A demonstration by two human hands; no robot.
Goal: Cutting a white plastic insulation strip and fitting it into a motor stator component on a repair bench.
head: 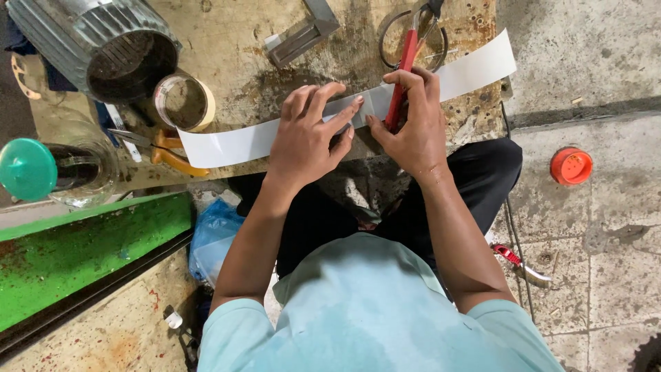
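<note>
A long white strip of thin sheet (pixel 227 143) lies across a stained wooden board (pixel 234 48), running from lower left to upper right. My left hand (pixel 306 131) presses flat on the strip's middle, fingers spread. My right hand (pixel 412 120) grips a red-handled tool (pixel 403 76) and holds its lower end against the strip beside my left fingertips. The tool's tip is hidden under my fingers.
A grey ribbed motor housing (pixel 103 41), a roll of tape (pixel 184 103), orange-handled pliers (pixel 169 153) and a teal-capped bottle (pixel 41 169) stand at left. A metal square (pixel 303 34) and wire loop (pixel 389 27) lie behind. An orange cap (pixel 571 165) and red-handled pliers (pixel 516 262) rest on the concrete floor.
</note>
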